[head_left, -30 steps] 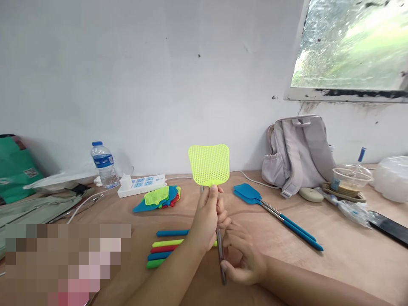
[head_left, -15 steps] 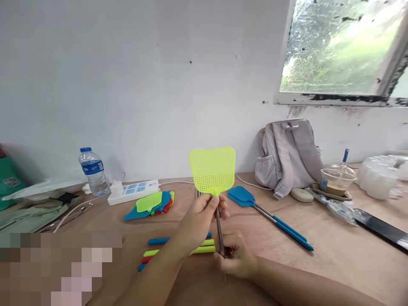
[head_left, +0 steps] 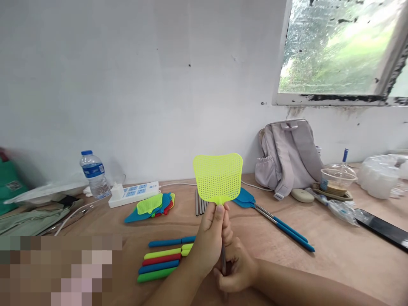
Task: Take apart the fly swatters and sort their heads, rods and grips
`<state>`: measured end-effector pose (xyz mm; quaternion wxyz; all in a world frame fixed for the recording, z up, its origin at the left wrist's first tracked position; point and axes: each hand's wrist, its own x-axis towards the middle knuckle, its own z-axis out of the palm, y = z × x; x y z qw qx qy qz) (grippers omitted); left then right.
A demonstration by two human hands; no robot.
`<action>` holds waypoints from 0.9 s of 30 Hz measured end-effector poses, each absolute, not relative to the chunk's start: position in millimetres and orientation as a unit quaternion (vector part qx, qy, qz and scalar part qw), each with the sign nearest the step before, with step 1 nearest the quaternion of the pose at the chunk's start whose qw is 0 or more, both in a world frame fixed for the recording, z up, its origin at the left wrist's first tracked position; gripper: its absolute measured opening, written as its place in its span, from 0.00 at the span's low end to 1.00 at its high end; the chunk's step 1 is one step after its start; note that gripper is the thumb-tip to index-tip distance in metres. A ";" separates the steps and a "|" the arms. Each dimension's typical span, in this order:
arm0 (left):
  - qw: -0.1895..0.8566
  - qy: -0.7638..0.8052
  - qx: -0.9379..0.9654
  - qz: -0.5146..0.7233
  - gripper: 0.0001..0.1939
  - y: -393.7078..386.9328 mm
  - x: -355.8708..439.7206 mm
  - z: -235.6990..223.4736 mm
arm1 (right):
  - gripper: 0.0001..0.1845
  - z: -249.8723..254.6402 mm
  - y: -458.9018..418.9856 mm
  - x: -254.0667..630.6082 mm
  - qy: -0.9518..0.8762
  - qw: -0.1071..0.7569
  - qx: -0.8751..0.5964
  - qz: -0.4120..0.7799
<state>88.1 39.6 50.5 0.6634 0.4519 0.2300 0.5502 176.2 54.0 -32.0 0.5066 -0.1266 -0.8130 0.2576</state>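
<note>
A yellow-green fly swatter head (head_left: 218,176) stands upright in front of me, its mesh facing me. My left hand (head_left: 211,242) is closed round its neck, thumb on the near side. Just below, my right hand (head_left: 237,265) grips a thin metal tube (head_left: 223,258) that runs up to the left hand; the joint between tube and head is hidden by my fingers. Left of my hands lie handle grips in several colours, among them a red grip (head_left: 161,259) and a green grip (head_left: 156,275). Behind the left hand are more metal tubes (head_left: 200,204).
Stacked swatter heads (head_left: 149,205) lie near a white power strip (head_left: 134,193) and a water bottle (head_left: 94,174). To the right are blue fly swatters (head_left: 280,225), a grey backpack (head_left: 287,153), a plastic cup (head_left: 338,178) and a black phone-like slab (head_left: 382,227).
The swatter head and my left hand have moved right and slightly down, closer to my right hand. Less of the tube shows between the hands. More of the handle grips is uncovered.
</note>
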 end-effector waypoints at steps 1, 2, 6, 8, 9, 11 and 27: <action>0.667 0.230 0.445 0.551 0.19 39.4 88.1 50.4 | 0.12 -30.6 53.8 176.4 -0.816 0.506 -0.121 0.252; 0.673 0.229 0.439 0.550 0.19 39.3 87.9 50.3 | 0.12 -29.2 53.5 176.5 -0.819 0.504 -0.116 0.248; 0.687 0.208 0.438 0.541 0.18 40.1 86.1 49.8 | 0.12 -27.1 53.2 177.2 -0.813 0.516 -0.116 0.245; 0.688 0.198 0.444 0.540 0.18 40.7 85.3 49.0 | 0.10 -29.5 53.8 177.9 -0.788 0.550 -0.140 0.238; 0.686 0.196 0.447 0.539 0.18 40.9 85.0 48.6 | 0.07 -31.6 54.4 178.4 -0.774 0.567 -0.157 0.235; 0.686 0.193 0.454 0.535 0.16 40.6 84.9 48.3 | 0.06 -36.4 55.6 179.4 -0.752 0.588 -0.183 0.235; 0.585 0.216 0.492 0.607 0.12 38.7 67.1 91.0 | 0.11 -33.6 46.1 184.9 -0.795 0.535 -0.214 0.191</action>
